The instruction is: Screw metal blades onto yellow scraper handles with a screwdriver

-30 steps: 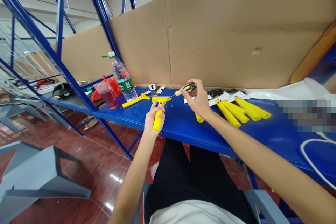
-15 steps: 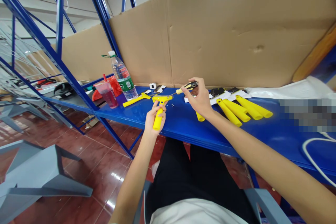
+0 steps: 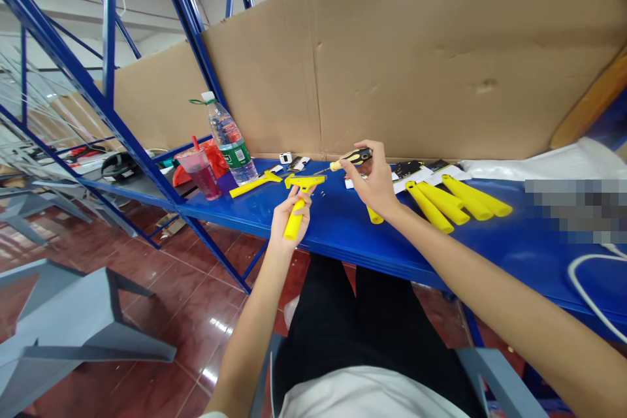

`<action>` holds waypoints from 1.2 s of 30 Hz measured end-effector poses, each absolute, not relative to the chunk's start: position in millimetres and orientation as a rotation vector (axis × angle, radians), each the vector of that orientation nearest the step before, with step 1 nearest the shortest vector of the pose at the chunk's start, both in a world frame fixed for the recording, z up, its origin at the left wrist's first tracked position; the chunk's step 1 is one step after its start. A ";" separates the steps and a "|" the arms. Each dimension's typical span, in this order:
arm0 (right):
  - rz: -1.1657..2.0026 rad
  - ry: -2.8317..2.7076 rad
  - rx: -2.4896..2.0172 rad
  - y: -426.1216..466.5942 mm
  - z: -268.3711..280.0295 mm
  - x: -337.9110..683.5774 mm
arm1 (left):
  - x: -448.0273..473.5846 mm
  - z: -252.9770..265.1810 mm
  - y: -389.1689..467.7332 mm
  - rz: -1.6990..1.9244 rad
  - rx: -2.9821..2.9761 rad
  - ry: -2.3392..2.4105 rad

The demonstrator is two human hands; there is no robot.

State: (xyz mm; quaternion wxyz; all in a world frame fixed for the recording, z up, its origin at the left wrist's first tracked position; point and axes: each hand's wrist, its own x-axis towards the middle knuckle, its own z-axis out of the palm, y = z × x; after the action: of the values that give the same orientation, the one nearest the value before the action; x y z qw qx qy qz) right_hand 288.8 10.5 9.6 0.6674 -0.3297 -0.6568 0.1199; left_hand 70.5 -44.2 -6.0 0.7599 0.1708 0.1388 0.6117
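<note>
My left hand point(image 3: 289, 215) is wrapped round the handle of a yellow T-shaped scraper point(image 3: 294, 225), its wide head pointing away from me. In my right hand point(image 3: 375, 179) is a screwdriver point(image 3: 356, 158) with a black and pale yellow handle. Its thin shaft points left towards the scraper's head; whether the tip touches it I cannot tell. A second yellow scraper point(image 3: 255, 185) lies on the blue table just left of my left hand. Tiny metal pieces, perhaps screws point(image 3: 322, 194), lie right of the held scraper. Under my right wrist shows the end of a yellow handle point(image 3: 375, 215).
Several yellow handles point(image 3: 431, 206) lie on the blue table point(image 3: 343, 228) at right, before black-and-white cards point(image 3: 409, 173). A water bottle point(image 3: 235, 150) and a cup with red drink point(image 3: 200, 173) stand left. Cardboard point(image 3: 416, 59) walls the back. A white cable point(image 3: 582, 281) hangs at right.
The screwdriver has drawn back slightly to the right and up, away from the scraper's head. The scraper in my left hand has tilted a little.
</note>
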 end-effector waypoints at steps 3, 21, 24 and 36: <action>0.220 -1.465 -0.733 13.2 8.2 290.0 | 70.5 -5.7 -43.8 1.324 0.349 0.281; 0.118 -1.526 -0.780 5.2 12.6 290.5 | 69.1 -14.6 -36.6 1.419 0.517 0.459; 0.112 -1.528 -0.799 3.2 13.6 290.3 | 69.8 -14.4 -37.1 1.414 0.513 0.440; 0.167 -1.474 -0.785 3.0 18.2 291.1 | 77.1 -16.2 -41.5 1.480 0.692 0.517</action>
State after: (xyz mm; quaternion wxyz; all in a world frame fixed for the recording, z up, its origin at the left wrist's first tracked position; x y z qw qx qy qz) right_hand 291.1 3.0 18.2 0.6679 -0.3482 -0.6536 0.0742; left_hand 77.1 -41.5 -16.2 0.6548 0.3054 0.2279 0.6528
